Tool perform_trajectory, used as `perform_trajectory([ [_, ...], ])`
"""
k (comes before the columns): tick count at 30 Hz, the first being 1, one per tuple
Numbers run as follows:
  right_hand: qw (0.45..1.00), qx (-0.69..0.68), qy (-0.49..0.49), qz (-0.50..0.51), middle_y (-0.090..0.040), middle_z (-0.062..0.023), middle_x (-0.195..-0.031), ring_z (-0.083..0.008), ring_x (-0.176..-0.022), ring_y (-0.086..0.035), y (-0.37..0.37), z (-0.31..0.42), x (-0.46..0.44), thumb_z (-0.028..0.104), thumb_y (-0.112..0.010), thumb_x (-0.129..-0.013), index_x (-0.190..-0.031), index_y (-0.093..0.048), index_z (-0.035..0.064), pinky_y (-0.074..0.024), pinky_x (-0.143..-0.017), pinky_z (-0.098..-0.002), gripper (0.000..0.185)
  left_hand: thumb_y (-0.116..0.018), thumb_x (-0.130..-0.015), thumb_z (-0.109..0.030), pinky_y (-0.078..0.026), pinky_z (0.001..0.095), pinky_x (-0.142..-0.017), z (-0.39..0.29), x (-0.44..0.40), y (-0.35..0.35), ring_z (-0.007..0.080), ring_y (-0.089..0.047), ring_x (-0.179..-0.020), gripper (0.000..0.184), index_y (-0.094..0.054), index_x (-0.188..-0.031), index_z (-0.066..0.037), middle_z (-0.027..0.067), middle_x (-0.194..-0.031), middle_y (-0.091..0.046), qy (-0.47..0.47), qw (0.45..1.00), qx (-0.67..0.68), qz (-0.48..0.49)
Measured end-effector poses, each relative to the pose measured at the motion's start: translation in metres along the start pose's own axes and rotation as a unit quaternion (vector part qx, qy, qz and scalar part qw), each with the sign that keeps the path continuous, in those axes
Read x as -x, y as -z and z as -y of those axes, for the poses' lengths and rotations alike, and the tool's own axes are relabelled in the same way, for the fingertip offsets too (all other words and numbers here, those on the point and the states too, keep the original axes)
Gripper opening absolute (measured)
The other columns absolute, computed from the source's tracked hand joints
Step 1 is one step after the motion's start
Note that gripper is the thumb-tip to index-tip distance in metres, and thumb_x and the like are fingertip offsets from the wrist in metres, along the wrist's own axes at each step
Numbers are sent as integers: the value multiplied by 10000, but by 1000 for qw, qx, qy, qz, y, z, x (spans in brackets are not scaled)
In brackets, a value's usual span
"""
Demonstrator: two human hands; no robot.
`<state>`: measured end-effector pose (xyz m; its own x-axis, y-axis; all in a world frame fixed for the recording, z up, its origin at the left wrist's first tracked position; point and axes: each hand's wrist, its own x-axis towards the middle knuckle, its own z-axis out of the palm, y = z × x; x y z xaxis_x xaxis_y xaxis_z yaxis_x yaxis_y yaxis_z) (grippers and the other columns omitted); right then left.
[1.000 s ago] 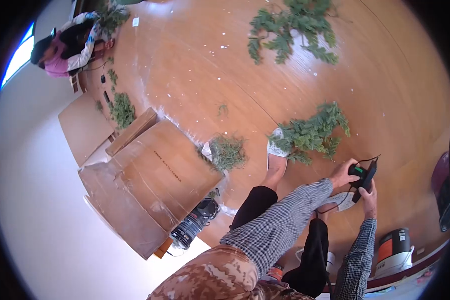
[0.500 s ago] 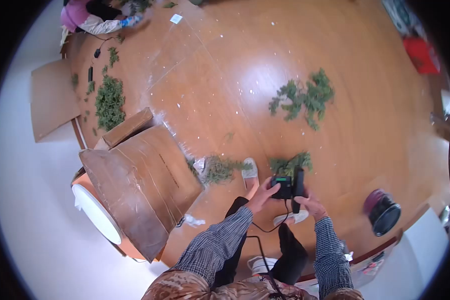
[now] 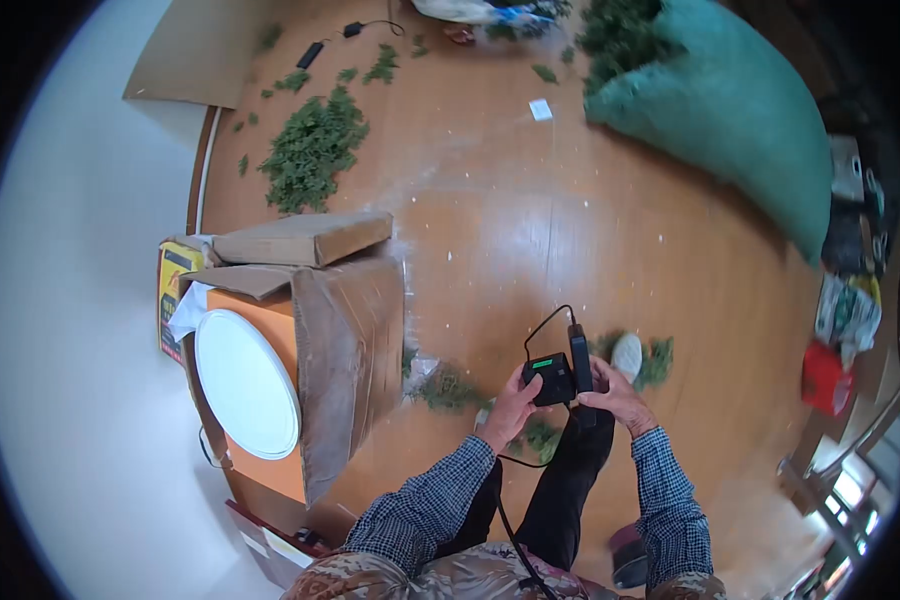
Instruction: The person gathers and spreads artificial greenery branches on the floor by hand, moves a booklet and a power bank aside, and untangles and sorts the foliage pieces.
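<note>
Thumb and fingers of the left hand (image 3: 513, 408) are pinching a small black box (image 3: 550, 384) with a green label, while the right hand (image 3: 620, 402) is clasping a black bar (image 3: 580, 358) just beside it. Both things are being held up over the person's legs. A thin cable (image 3: 532, 335) is looping from the bar's upper end toward the box, and another cord (image 3: 511, 523) is trailing toward the lap. To my mind, handling these well is calling for a light, steady hold and enough slack that the cable isn't tugging or kinking.

Off to the left, a cardboard box (image 3: 355, 330) is lying open at one end, something orange (image 3: 255, 308) filling it and a white disc (image 3: 247, 384) facing outward. Farther off, a bulging green sack (image 3: 740, 120) is resting on the floor, greenery (image 3: 620, 45) bunching against one end; whether it's spilling out, I'm not able to tell.
</note>
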<state>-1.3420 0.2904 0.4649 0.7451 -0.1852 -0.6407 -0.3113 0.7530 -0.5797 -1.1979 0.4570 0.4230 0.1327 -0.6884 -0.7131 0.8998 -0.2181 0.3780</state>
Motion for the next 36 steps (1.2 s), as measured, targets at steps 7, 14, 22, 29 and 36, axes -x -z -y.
perform_trajectory([
  [7, 987, 120, -53, 88, -519, -65, -1244, -153, -1145, -503, 16, 144, -79, 101, -724, -775, -1383, -348, 13, -404, -976, -281, 720, -587, -930, -264, -568, 307, -639, -88, -54, -69, 156, -649, -880, 357, -482, -1211, -69, 63, -1062, -619, -66, 989, 127, -48],
  [14, 914, 309, -131, 230, -401, -188, -1394, -273, -1298, -377, -20, 263, -231, 259, -781, -726, -1410, -281, -48, -271, -1097, -347, 901, -536, -957, -278, -575, 312, -638, -162, -122, -68, 151, -659, -847, 291, -506, -1172, -85, 56, -1034, -642, -180, 956, 177, -146],
  [22, 832, 438, -136, 313, -524, -197, -1253, -251, -1176, -492, -49, 285, -414, 271, -790, -689, -1334, -380, -58, -348, -1035, -324, 832, -573, -930, -348, -556, 338, -707, -228, -208, -9, 164, -646, -895, 322, -533, -1129, -99, 52, -1013, -646, -219, 908, 276, -225],
  [29, 721, 646, -29, 251, -607, -164, -1007, -279, -947, -610, -8, 226, -626, 251, -790, -566, -1211, -482, -13, -482, -840, -365, 762, -573, -917, -417, -519, 340, -771, -230, -360, 96, 174, -619, -950, 399, -502, -1172, -118, 39, -1071, -626, -246, 880, 335, -231],
  [36, 469, 841, 30, 269, -535, -156, -1222, -317, -1162, -508, -15, 162, -746, 271, -799, -544, -1317, -404, 38, -404, -933, -484, 898, -684, -870, -239, -518, 329, -782, -199, -464, 162, 174, -616, -943, 409, -433, -1155, -86, 54, -1091, -591, -205, 849, 378, -308],
])
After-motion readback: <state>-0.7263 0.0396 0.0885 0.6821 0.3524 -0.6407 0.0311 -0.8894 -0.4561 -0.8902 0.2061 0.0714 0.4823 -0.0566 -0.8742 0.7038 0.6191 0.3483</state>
